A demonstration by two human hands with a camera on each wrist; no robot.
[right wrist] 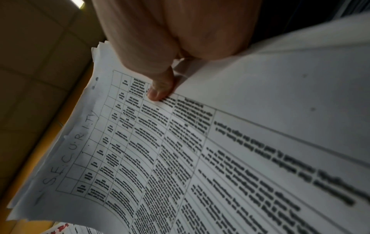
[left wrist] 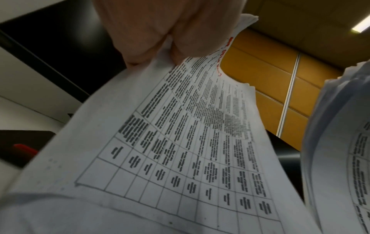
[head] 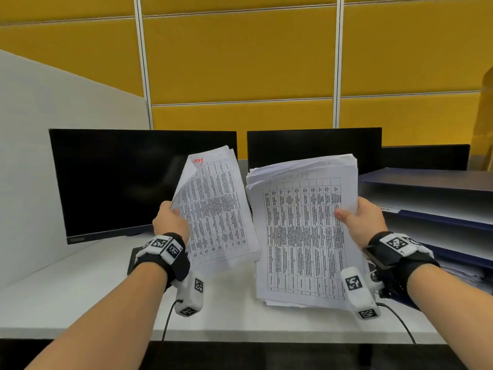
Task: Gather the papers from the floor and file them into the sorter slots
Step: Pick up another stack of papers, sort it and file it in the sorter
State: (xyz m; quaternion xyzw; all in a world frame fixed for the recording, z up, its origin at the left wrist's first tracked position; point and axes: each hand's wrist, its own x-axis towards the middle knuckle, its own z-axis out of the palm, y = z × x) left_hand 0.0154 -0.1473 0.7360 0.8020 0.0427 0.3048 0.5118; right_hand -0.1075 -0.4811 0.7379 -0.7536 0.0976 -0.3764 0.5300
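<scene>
Head view shows both hands raised above the desk (head: pixel 80 284), so gathering looks done and filing is what remains: the left hand (head: pixel 170 222) grips a thin sheaf (head: pixel 216 209), the right hand (head: pixel 362 217) a thick stack (head: pixel 301 236), just beside the sorter (head: pixel 432 198) whose upper slots look empty. Left wrist view: fingers (left wrist: pixel 140 39) curl over the sheaf's edge, pinching it, red writing near its top. Right wrist view: the thumb (right wrist: pixel 160 90) presses the stack's top sheet, handwritten "SECURITY", fingers hidden beneath.

Office cubicle: yellow partition panels (head: pixel 240 57), two monitors (head: pixel 120 180), desk (head: pixel 80 289).
</scene>
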